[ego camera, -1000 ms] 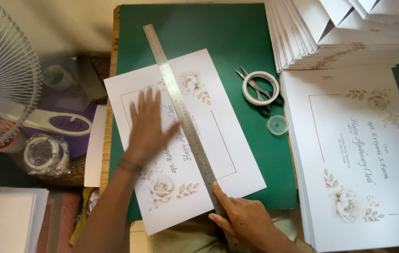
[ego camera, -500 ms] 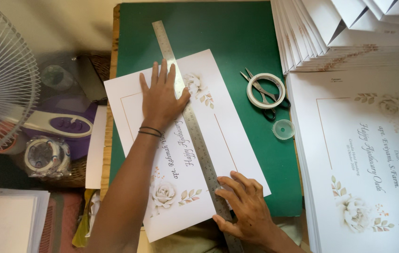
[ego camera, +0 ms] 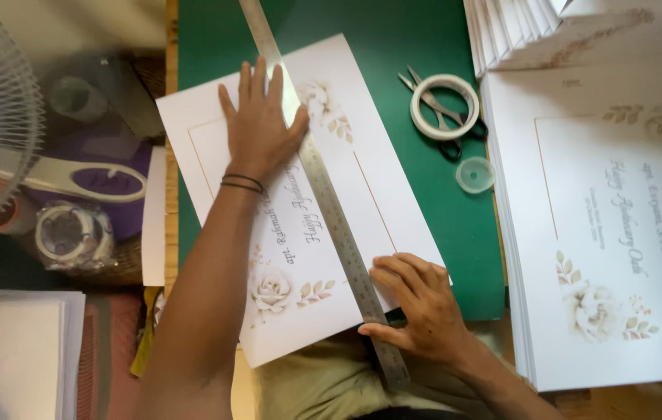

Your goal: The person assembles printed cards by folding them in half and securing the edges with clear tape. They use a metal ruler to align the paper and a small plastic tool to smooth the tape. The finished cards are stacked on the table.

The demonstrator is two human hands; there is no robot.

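left hand (ego camera: 261,128): flat, palm down, fingers together, forearm stretched far forward | right hand (ego camera: 416,307): near the body, fingers curled and spread, pressing down, wrist bent

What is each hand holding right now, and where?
Nothing is gripped. Left hand presses flat on the sheet beside the ruler's upper part; right hand pins its lower end.
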